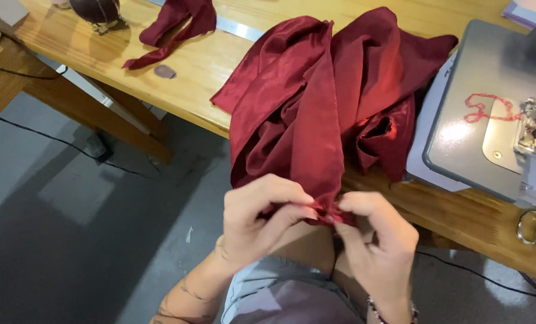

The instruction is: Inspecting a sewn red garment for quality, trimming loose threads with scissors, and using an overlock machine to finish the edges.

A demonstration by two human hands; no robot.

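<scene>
From the head camera, the left hand point(259, 216) and right hand point(376, 243) meet below the counter point(220, 57) edge, both pinching the lower end of a dark red satin cloth point(316, 102). The cloth hangs from a heap on the counter, touching a grey sewing machine point(490, 108) with red thread point(490, 108) on its bed. Scissors point(535, 231) lie right of the hands. A red scrap point(175, 27) lies further back.

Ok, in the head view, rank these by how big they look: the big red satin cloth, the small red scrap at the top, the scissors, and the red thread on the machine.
1. Red satin cloth
2. Red scrap
3. Red thread and scissors: similar; scissors are cut off by the frame edge, so unranked.
</scene>
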